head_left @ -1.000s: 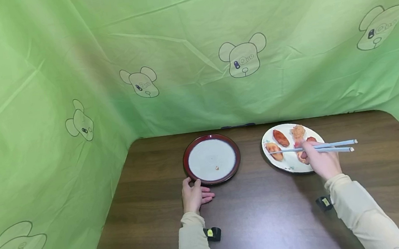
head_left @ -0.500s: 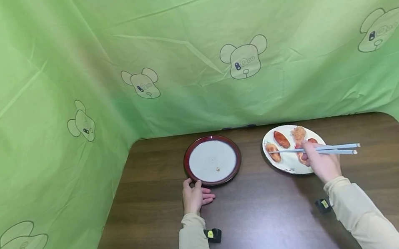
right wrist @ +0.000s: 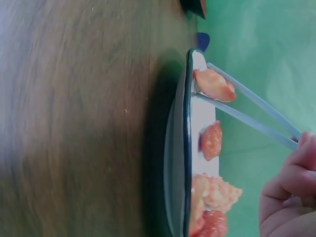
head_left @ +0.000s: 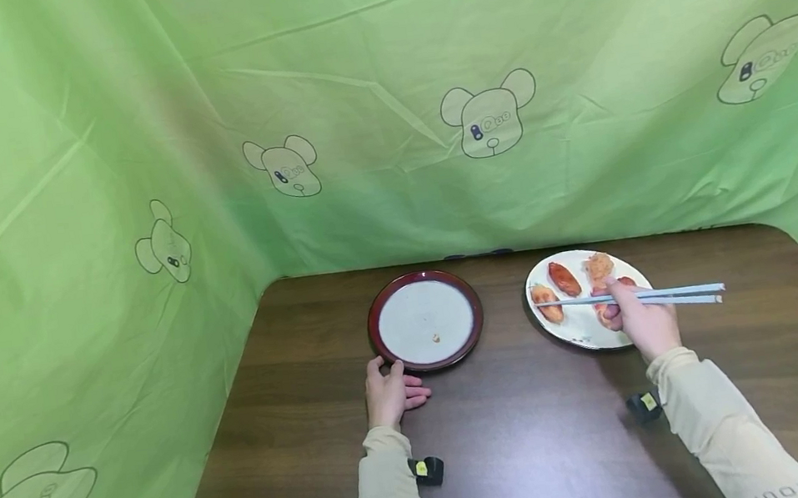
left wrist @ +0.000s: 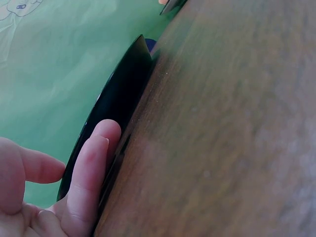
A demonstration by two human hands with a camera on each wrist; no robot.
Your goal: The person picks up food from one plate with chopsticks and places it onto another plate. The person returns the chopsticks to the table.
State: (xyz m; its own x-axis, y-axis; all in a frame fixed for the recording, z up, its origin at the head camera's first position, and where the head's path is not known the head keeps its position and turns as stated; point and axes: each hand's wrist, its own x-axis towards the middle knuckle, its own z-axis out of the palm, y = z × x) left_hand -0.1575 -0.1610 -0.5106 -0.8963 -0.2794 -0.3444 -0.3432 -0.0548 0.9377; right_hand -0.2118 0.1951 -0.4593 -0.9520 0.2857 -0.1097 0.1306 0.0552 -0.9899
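My left hand (head_left: 388,396) pinched the red-rimmed plate (head_left: 422,309) just beyond it; my right hand (head_left: 649,327) gripped chopsticks (right wrist: 247,120) straddling a food piece (right wrist: 215,85) leftward on the white plate (head_left: 575,330).

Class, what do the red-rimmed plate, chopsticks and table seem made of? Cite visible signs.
Red-rimmed plate: perhaps glazed ceramic or glossy lacquered plastic; its rim shines.
Chopsticks: possibly smooth plastic or painted metal; pale blue, grainless.
Table: wood or woodgrain laminate; brown streaks, soft glare.
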